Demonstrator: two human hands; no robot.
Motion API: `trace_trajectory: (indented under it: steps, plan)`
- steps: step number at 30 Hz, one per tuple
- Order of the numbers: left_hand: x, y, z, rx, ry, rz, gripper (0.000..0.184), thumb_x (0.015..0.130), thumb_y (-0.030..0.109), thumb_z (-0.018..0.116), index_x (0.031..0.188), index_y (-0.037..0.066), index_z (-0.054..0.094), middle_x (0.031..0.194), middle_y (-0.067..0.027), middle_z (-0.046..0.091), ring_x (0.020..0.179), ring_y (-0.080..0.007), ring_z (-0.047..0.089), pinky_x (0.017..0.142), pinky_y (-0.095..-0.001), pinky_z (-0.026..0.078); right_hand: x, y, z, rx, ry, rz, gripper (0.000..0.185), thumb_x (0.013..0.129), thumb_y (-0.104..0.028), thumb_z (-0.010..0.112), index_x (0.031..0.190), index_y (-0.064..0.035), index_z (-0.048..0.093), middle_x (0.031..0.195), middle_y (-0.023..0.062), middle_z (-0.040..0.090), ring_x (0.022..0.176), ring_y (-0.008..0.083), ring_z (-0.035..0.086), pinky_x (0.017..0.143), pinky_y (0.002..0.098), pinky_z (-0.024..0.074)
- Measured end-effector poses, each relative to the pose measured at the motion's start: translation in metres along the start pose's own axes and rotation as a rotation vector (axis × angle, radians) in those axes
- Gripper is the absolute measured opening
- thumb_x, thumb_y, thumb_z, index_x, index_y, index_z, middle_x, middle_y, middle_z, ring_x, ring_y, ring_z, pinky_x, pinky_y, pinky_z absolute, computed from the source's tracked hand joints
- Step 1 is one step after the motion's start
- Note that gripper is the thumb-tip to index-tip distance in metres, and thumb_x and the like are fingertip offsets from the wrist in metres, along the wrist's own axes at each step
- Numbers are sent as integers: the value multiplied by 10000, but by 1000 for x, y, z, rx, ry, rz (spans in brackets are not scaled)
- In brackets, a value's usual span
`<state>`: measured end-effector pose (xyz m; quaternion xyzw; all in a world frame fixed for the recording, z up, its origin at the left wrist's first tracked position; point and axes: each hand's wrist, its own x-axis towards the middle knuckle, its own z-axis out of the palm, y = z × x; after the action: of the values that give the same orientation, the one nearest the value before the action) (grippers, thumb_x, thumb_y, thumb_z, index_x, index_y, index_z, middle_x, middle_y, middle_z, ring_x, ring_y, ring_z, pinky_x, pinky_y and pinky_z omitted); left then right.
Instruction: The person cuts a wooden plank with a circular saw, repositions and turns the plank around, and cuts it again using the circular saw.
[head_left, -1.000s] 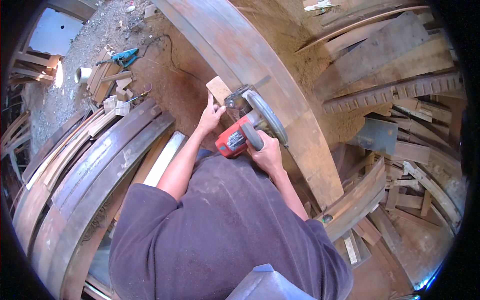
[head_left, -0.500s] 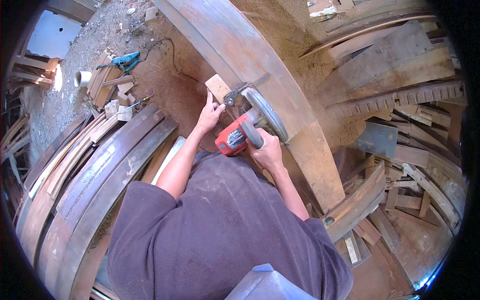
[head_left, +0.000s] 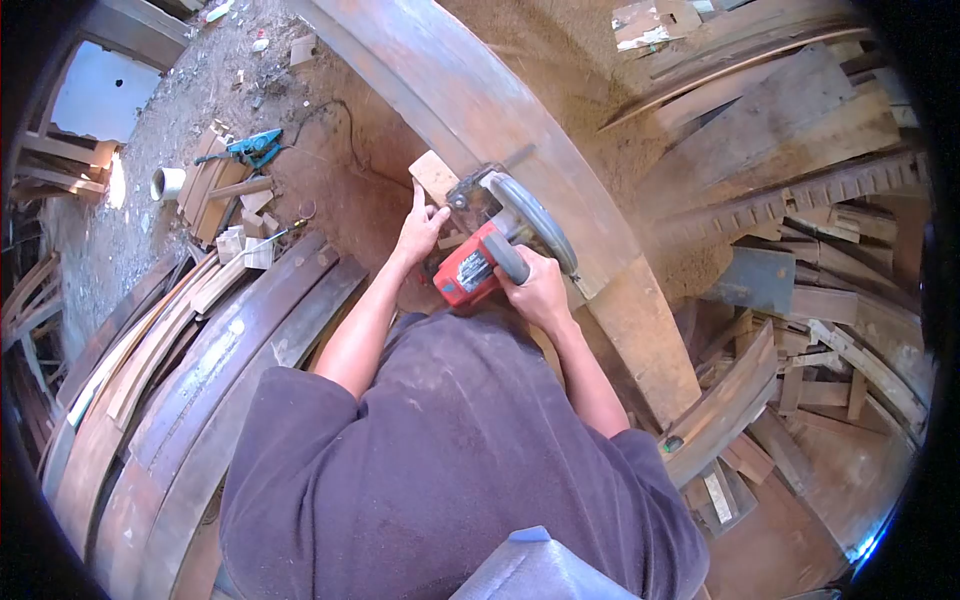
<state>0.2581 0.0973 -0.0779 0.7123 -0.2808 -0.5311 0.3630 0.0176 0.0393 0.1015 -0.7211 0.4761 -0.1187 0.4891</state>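
Note:
A red circular saw (head_left: 468, 272) with a grey blade guard (head_left: 535, 222) rests across a long, wide wooden plank (head_left: 560, 165). My right hand (head_left: 537, 290) is wrapped around the saw's dark rear handle. Ahead of the saw, a small pale wooden block (head_left: 434, 178) sits at the plank's near edge. My left hand (head_left: 420, 235) grips this block beside the saw's front, index finger stretched along its side and thumb close to the saw base. The blade is hidden by the guard.
Several curved timbers (head_left: 215, 360) lie stacked on the left. A teal power tool (head_left: 255, 148) with a cord and a white pipe piece (head_left: 167, 183) lie on the dusty ground. Boards and offcuts (head_left: 815, 340) are piled on the right; a short board (head_left: 725, 405) lies near my right elbow.
The saw and both hands have moved slightly along the plank, away from its seam near the lower end. Both grips are the same. The whole view has shifted a little.

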Motion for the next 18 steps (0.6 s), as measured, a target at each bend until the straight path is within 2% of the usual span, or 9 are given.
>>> trace_trajectory:
  steps: [1, 3, 6, 8, 10, 12, 16, 18]
  plan:
    - [6, 1, -4, 2, -5, 3, 1010, 1056, 224, 628, 1674, 44, -150, 1036, -81, 697, 908, -130, 590, 838, -286, 486, 5, -2, 1, -12, 5, -9, 244, 889, -155, 760, 1087, -14, 738, 954, 215, 753, 857, 371, 742, 795, 422, 574]
    - [12, 8, -10, -36, -41, -57, 1017, 1055, 212, 634, 1668, 32, -157, 1173, -123, 714, 1039, -166, 633, 946, -302, 491, 15, -9, 0, -20, -10, 10, 250, 889, -158, 761, 1091, -14, 736, 952, 217, 753, 866, 374, 742, 802, 422, 573]
    - [11, 29, -19, -143, -60, -75, 1026, 1053, 210, 644, 1667, 27, -157, 1208, -136, 707, 1070, -184, 641, 982, -312, 488, 23, -12, 3, -28, -28, 34, 257, 887, -163, 764, 1095, -15, 734, 951, 219, 754, 875, 376, 742, 811, 424, 573]
    - [31, 1, -24, -77, -36, -52, 1026, 1053, 209, 644, 1666, 25, -158, 1206, -137, 703, 1060, -181, 637, 969, -312, 491, 31, -19, 7, -29, -23, 33, 259, 885, -166, 766, 1095, -17, 734, 951, 220, 754, 875, 376, 742, 813, 425, 574]
    - [45, -14, -32, -10, -9, -33, 1026, 1053, 208, 644, 1665, 23, -159, 1204, -139, 699, 1050, -177, 634, 955, -311, 494, 37, -28, 10, -23, -28, 49, 213, 876, -166, 757, 1047, -41, 733, 960, 237, 735, 922, 441, 709, 810, 481, 560]
    - [49, -11, -41, -5, -3, -15, 1028, 1053, 208, 644, 1667, 31, -161, 1127, -112, 699, 968, -158, 619, 875, -312, 507, 43, -36, 13, -3, -29, 50, 212, 876, -167, 756, 1045, -42, 733, 956, 237, 734, 920, 444, 709, 805, 483, 561]
    - [55, 13, -56, -5, -42, -87, 1041, 1048, 211, 653, 1669, 48, -167, 1059, -90, 705, 909, -145, 619, 832, -312, 517, 64, -36, 19, -13, -29, 42, 210, 875, -167, 755, 1044, -45, 734, 947, 239, 734, 911, 450, 711, 789, 487, 563]
    - [59, 15, -59, -68, 29, 13, 1054, 1019, 266, 679, 1652, -41, -107, 793, -48, 629, 699, -143, 577, 663, -327, 497, 73, -38, 22, -8, -27, 35, 208, 876, -168, 756, 1042, -44, 735, 946, 240, 734, 910, 451, 711, 786, 487, 564]
